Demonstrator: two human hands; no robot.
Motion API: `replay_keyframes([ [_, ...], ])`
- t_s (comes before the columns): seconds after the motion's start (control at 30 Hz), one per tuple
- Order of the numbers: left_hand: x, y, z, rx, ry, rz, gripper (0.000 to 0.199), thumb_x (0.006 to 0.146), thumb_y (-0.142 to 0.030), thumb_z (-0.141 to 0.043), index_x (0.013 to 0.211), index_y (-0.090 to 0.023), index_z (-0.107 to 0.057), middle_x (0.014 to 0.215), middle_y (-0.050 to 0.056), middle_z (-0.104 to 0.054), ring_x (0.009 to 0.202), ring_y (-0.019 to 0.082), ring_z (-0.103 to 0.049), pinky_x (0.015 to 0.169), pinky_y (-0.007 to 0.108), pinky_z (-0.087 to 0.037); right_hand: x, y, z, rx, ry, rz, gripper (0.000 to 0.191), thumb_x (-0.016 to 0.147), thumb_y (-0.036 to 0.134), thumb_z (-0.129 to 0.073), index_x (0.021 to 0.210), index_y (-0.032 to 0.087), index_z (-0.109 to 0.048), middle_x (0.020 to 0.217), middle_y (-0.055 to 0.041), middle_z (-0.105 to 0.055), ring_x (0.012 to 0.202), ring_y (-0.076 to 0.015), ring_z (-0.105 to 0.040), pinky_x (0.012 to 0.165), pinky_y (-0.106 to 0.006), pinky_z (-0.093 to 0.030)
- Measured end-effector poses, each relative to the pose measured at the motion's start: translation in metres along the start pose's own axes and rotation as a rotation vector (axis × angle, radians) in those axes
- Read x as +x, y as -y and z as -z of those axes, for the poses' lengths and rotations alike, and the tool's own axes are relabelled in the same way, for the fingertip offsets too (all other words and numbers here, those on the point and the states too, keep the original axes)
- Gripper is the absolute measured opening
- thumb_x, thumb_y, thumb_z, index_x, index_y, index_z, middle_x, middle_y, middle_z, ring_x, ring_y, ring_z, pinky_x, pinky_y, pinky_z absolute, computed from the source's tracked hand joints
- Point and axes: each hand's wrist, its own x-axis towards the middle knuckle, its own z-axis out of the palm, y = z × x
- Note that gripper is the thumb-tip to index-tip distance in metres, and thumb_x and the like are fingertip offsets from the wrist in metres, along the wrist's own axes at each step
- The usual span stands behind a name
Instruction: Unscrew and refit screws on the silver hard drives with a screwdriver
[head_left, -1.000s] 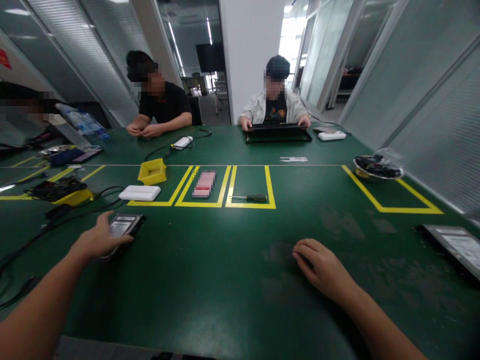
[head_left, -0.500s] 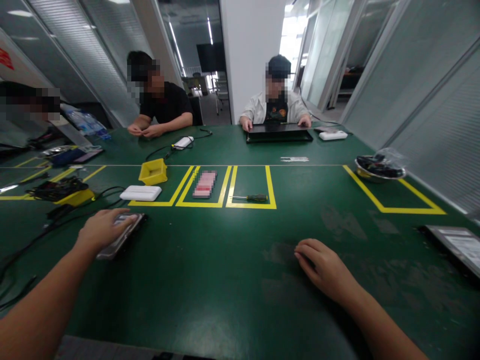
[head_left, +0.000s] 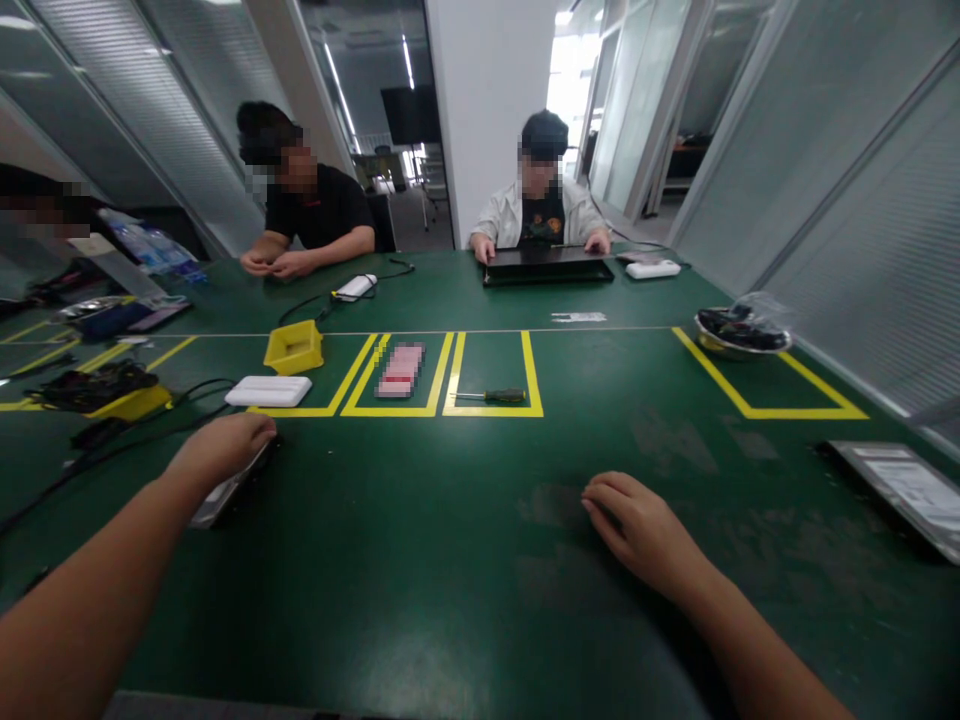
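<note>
At the left, my left hand reaches over a hard drive lying on the green table. Its fingers bend down together at the drive's far end, and the hand covers much of the top. My right hand rests on the table right of the middle, loosely curled, thumb a little apart from the fingers, with nothing in it. A second, larger-looking hard drive lies at the right edge. A screwdriver with a dark handle lies inside a yellow tape frame, beyond both hands.
Near the drive are a white box-like device, a yellow bin and black cables. A pinkish blurred item lies in another tape frame. A metal bowl holds dark parts. Across the table, a person holds a black panel.
My left hand has shifted along the hard drive to its far end, and its fingers have closed in. The view has turned slightly right. My right hand stays in place.
</note>
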Motion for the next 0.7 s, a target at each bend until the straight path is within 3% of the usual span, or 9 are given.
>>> replay_keyframes([
  [0.13,0.001,-0.007,0.002,0.061,0.017,-0.059,0.036,0.095,-0.035,-0.035,0.096,-0.013,-0.063,0.101,0.015,-0.066,0.088,0.026,-0.06,0.074,0.035,-0.041,-0.001,0.0,0.001,-0.01,-0.002,-0.001,0.018,0.095,0.021,-0.046,0.096,0.017,-0.064,0.096,-0.0092,-0.064,0.086,-0.0196,-0.061,0.079,-0.034,-0.052],
  [0.33,-0.006,-0.012,-0.006,0.103,-0.028,-0.094,0.036,0.097,-0.034,-0.031,0.103,-0.011,-0.058,0.105,0.017,-0.061,0.093,0.028,-0.058,0.074,0.037,-0.042,-0.001,0.0,0.001,-0.017,0.004,-0.012,0.019,0.095,0.021,-0.046,0.096,0.017,-0.065,0.097,-0.0096,-0.064,0.087,-0.02,-0.061,0.079,-0.035,-0.053],
  [0.53,-0.011,-0.012,-0.015,0.058,-0.045,-0.298,0.033,0.095,-0.036,-0.038,0.1,-0.016,-0.065,0.104,0.012,-0.063,0.097,0.024,-0.056,0.085,0.036,-0.043,0.002,0.0,0.0,-0.017,0.015,-0.006,0.019,0.095,0.021,-0.046,0.095,0.017,-0.065,0.095,-0.0095,-0.064,0.085,-0.0196,-0.061,0.078,-0.034,-0.053],
  [0.63,-0.019,-0.002,-0.02,-0.038,-0.134,-0.174,0.039,0.094,-0.04,-0.039,0.112,-0.016,-0.064,0.114,0.012,-0.063,0.103,0.025,-0.056,0.088,0.035,-0.044,0.003,0.0,-0.001,-0.017,0.026,-0.006,0.02,0.095,0.02,-0.046,0.095,0.017,-0.065,0.095,-0.0094,-0.064,0.085,-0.0195,-0.061,0.077,-0.034,-0.053],
  [0.7,-0.028,0.009,-0.027,-0.102,-0.104,-0.049,0.044,0.093,-0.045,-0.04,0.115,-0.015,-0.064,0.115,0.011,-0.064,0.097,0.025,-0.059,0.081,0.034,-0.046,0.003,0.0,-0.001,-0.015,0.028,-0.007,0.02,0.096,0.02,-0.046,0.095,0.017,-0.065,0.096,-0.0096,-0.064,0.086,-0.0197,-0.061,0.078,-0.035,-0.053],
])
